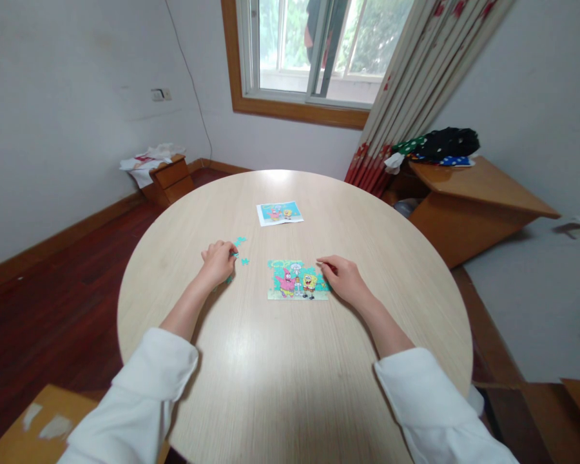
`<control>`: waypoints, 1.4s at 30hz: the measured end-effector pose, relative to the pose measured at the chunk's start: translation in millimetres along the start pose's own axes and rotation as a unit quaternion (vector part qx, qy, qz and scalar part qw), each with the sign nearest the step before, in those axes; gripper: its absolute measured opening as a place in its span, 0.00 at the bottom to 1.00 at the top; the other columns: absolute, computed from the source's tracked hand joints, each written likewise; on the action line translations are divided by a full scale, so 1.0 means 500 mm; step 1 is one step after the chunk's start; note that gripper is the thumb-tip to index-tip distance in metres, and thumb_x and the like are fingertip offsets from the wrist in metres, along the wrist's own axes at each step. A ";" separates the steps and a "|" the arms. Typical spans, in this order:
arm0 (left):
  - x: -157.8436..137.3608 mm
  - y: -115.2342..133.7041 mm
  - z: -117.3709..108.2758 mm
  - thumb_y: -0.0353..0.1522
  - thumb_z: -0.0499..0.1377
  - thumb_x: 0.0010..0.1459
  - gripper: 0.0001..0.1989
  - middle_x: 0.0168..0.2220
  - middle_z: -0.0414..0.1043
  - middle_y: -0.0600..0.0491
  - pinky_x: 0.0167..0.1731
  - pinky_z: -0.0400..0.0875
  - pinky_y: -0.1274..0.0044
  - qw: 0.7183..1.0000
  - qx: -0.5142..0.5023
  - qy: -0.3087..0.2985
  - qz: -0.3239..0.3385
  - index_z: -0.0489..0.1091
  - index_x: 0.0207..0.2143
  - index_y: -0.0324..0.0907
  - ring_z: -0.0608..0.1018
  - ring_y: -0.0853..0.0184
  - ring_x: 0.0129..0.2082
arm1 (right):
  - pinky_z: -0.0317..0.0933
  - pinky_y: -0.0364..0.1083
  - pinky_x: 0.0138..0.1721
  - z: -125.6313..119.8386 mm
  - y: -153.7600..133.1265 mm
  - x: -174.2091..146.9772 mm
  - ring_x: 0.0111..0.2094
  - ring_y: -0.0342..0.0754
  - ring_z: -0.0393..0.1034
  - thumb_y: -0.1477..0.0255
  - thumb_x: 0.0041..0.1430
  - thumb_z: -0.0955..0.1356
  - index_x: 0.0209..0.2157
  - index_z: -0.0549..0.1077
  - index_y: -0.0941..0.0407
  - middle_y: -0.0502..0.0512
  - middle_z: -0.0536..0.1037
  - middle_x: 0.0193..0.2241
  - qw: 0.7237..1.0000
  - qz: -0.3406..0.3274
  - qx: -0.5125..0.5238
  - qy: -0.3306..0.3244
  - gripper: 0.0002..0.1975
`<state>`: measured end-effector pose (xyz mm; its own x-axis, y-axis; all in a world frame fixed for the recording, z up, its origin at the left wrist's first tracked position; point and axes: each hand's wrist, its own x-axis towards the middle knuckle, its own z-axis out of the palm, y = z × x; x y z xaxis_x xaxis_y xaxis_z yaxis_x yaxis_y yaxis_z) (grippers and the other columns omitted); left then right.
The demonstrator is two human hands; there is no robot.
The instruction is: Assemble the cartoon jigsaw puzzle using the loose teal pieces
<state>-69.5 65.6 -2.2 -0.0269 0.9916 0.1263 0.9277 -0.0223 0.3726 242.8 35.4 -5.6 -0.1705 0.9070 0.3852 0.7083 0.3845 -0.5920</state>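
A jigsaw puzzle (297,281) of cartoon figures on a teal ground lies on the round table, mostly joined, with a gap along its upper right. My right hand (343,277) rests beside its right edge, fingers curled in and thumb and forefinger brought together; anything between them is too small to make out. To the left of the puzzle, my left hand (218,261) is bent over a few loose teal pieces, its fingertips closed on a puzzle piece (235,254). One loose piece (245,261) lies just right of those fingers, and others (240,240) lie beyond them.
A printed reference picture (280,213) with the same figures lies farther back on the pale wooden table (290,367). Beyond the table are a window, a long curtain (415,84), a tilted wooden cabinet (478,200) with cloths on top, and a small drawer unit (171,180).
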 end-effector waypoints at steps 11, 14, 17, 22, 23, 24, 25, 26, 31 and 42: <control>-0.007 0.017 -0.021 0.30 0.53 0.52 0.06 0.32 0.74 0.51 0.45 0.57 0.66 0.996 -0.090 0.009 0.026 0.70 0.30 0.41 0.75 0.60 0.37 | 0.67 0.48 0.41 -0.005 0.002 0.000 0.36 0.49 0.74 0.73 0.57 0.63 0.36 0.77 0.57 0.58 0.80 0.35 1.000 0.013 0.006 0.009 0.11; -0.010 0.028 -0.024 0.33 0.55 0.49 0.08 0.31 0.74 0.51 0.42 0.62 0.69 0.979 -0.200 0.025 0.014 0.71 0.31 0.40 0.74 0.62 0.34 | 0.66 0.48 0.41 -0.007 -0.002 0.001 0.36 0.49 0.74 0.73 0.56 0.63 0.36 0.77 0.57 0.59 0.80 0.36 1.000 0.020 0.017 0.014 0.11; -0.023 0.059 -0.023 0.36 0.59 0.44 0.10 0.29 0.75 0.50 0.37 0.67 0.73 0.931 -0.365 0.002 -0.023 0.71 0.29 0.40 0.75 0.63 0.32 | 0.66 0.49 0.42 -0.010 -0.013 0.001 0.37 0.49 0.73 0.73 0.56 0.63 0.37 0.77 0.58 0.59 0.80 0.37 0.998 0.034 0.046 0.011 0.12; -0.076 0.150 -0.014 0.39 0.66 0.38 0.14 0.22 0.74 0.51 0.31 0.69 0.73 0.820 -0.565 -0.073 -0.048 0.71 0.25 0.38 0.76 0.65 0.26 | 0.66 0.48 0.41 -0.001 -0.044 -0.004 0.37 0.48 0.73 0.69 0.55 0.65 0.37 0.78 0.58 0.58 0.80 0.37 0.978 0.092 0.188 -0.014 0.13; -0.088 0.167 -0.012 0.38 0.67 0.37 0.14 0.22 0.74 0.51 0.29 0.69 0.74 0.807 -0.582 -0.084 -0.053 0.71 0.24 0.38 0.76 0.65 0.24 | 0.66 0.47 0.38 0.002 -0.051 -0.006 0.35 0.48 0.73 0.67 0.54 0.65 0.38 0.78 0.58 0.58 0.79 0.36 0.966 0.103 0.236 -0.035 0.13; -0.098 0.182 -0.008 0.38 0.68 0.35 0.15 0.21 0.74 0.51 0.28 0.69 0.74 0.797 -0.594 -0.092 -0.060 0.71 0.23 0.38 0.76 0.65 0.24 | 0.66 0.47 0.36 0.005 -0.059 -0.008 0.34 0.47 0.73 0.66 0.54 0.66 0.39 0.77 0.58 0.57 0.79 0.35 0.951 0.113 0.283 -0.058 0.14; -0.107 0.195 -0.005 0.37 0.69 0.35 0.15 0.21 0.74 0.51 0.28 0.69 0.74 0.786 -0.607 -0.100 -0.067 0.71 0.23 0.38 0.76 0.65 0.23 | 0.66 0.46 0.34 0.007 -0.067 -0.009 0.32 0.46 0.73 0.64 0.54 0.66 0.39 0.77 0.58 0.57 0.79 0.35 0.936 0.121 0.323 -0.076 0.15; -0.114 0.204 -0.002 0.38 0.69 0.34 0.15 0.21 0.74 0.51 0.28 0.69 0.74 0.775 -0.618 -0.108 -0.073 0.71 0.23 0.38 0.76 0.65 0.23 | 0.66 0.46 0.33 0.009 -0.074 -0.011 0.31 0.46 0.72 0.63 0.53 0.67 0.39 0.77 0.58 0.56 0.79 0.34 0.924 0.125 0.351 -0.089 0.16; -0.131 0.226 0.011 0.38 0.69 0.35 0.16 0.21 0.75 0.51 0.29 0.70 0.75 0.752 -0.642 -0.126 -0.076 0.71 0.23 0.37 0.77 0.66 0.23 | 0.65 0.47 0.36 0.014 -0.097 -0.018 0.32 0.46 0.72 0.63 0.46 0.72 0.39 0.77 0.58 0.55 0.78 0.31 0.893 0.120 0.413 -0.129 0.18; -0.134 0.233 0.022 0.34 0.69 0.37 0.14 0.20 0.74 0.54 0.28 0.67 0.78 0.763 -0.630 -0.127 -0.066 0.68 0.23 0.38 0.76 0.69 0.23 | 0.62 0.43 0.31 0.017 -0.100 -0.017 0.26 0.41 0.69 0.67 0.42 0.74 0.35 0.77 0.58 0.50 0.75 0.25 0.874 0.151 0.451 -0.103 0.15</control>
<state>44.7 -2.2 22.8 0.1321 0.9850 -0.1113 -0.1757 0.1338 0.9753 203.0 10.0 14.5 -0.2541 0.9665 0.0354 -0.0705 0.0180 -0.9973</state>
